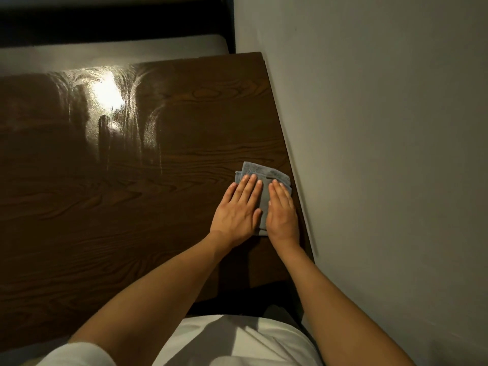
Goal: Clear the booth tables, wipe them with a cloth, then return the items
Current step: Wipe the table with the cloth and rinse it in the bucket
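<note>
A folded grey cloth (264,180) lies on the dark wooden booth table (132,207), near its right edge by the wall. My left hand (237,207) presses flat on the cloth's left part with straight fingers. My right hand (282,210) lies flat on its right part, fingers straight and pointing away from me. Most of the cloth is hidden under the two hands. Wet wipe streaks shine on the far left of the tabletop.
A pale wall (383,154) runs close along the table's right edge. A light-coloured bench seat (118,48) with a dark backrest stands beyond the far edge. My white clothing (237,342) is at the near edge.
</note>
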